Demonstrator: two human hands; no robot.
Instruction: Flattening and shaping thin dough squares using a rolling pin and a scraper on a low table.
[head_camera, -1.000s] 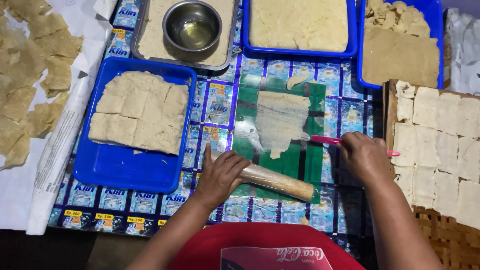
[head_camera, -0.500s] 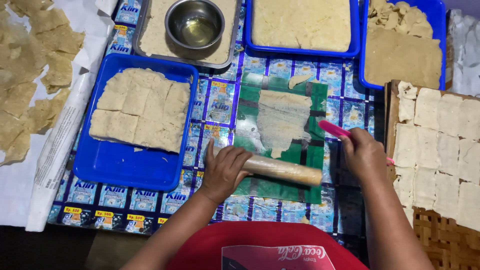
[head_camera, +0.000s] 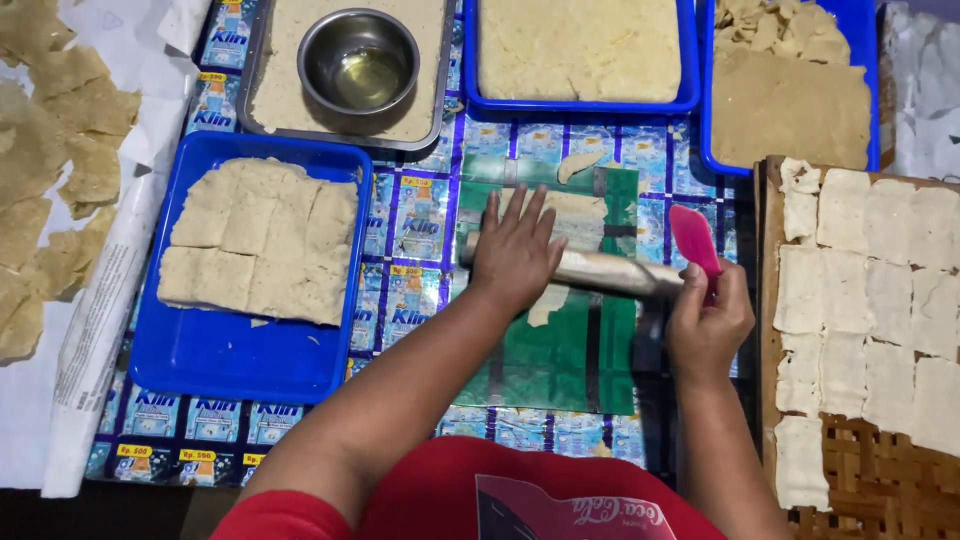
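Left hand (head_camera: 515, 250) is lying flat and open on the rolling pin (head_camera: 600, 270), pressing it over dough (head_camera: 580, 215) on the green mat (head_camera: 560, 370). Right hand (head_camera: 708, 325) is gripping a pink scraper (head_camera: 693, 238).

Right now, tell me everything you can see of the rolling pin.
The rolling pin is a pale, plain cylinder that looks wooden, lying nearly level across the thin dough sheet on the green mat. The left hand presses flat on its left end; its right end reaches the right hand, which grips a pink scraper.
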